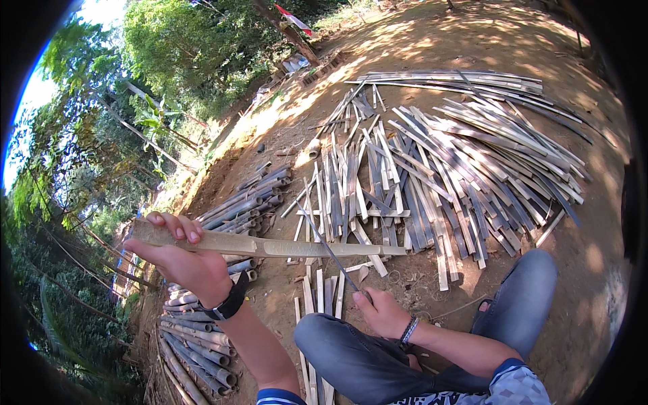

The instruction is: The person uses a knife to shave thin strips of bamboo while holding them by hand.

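Note:
My left hand [185, 263], with a dark watch on its wrist, is raised at the left. Its fingers wrap around the wide end of a pale split bamboo strip [287, 248], which reaches rightward across the middle and narrows toward its far tip. Closed low in front of my knees, my right hand [386, 314] grips a long, slim dark-bladed knife [343, 268]. The handle is mostly hidden in my fist. From there the blade slants up and left, crossing the bamboo strip; whether the two touch, I cannot tell.
A large heap of split bamboo strips [472, 169] fans over the dirt ground ahead and right. Uncut bamboo poles [209, 351] are stacked at the left. More strips [320, 297] lie beside my bent knee [358, 351]. Trees and a slope edge stand beyond the poles.

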`<state>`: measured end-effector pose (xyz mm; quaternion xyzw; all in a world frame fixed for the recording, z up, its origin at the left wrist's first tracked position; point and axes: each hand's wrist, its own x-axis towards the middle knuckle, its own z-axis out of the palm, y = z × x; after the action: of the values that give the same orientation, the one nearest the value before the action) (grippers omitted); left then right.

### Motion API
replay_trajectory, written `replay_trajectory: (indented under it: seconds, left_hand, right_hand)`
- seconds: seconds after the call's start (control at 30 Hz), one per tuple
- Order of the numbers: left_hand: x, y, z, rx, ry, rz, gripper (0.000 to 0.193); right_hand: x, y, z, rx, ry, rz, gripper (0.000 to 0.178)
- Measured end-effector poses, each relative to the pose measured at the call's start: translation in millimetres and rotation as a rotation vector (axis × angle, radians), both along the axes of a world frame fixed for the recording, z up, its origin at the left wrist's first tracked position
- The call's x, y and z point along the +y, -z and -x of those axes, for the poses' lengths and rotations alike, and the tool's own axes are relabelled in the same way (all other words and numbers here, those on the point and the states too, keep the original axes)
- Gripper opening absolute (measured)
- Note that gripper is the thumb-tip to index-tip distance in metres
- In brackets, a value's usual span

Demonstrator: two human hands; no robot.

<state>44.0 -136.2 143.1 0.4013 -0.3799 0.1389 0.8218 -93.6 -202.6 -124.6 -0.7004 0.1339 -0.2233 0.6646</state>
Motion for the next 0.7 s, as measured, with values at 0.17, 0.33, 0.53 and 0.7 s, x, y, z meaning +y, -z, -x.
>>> replay_trajectory:
  seconds: [0.17, 0.33, 0.53, 0.7]
  left_hand:
    - [6, 2, 0, -0.063, 0.164, -0.028, 0.055]
    - [-2, 3, 15, -0.117, 0.254, -0.051, 0.053]
    - [-5, 4, 20, -0.178, 0.327, -0.068, 0.050]
    - [-10, 4, 21, -0.237, 0.449, -0.122, 0.048]
  right_hand:
    - [3, -50, 25, -0.095, -0.139, 0.054, 0.045]
    - [6, -53, 30, -0.173, -0.094, -0.021, 0.043]
    - [-7, -43, 34, -0.127, -0.068, 0.045, 0.042]
    - [-13, -42, 34, -0.144, -0.062, -0.006, 0.042]
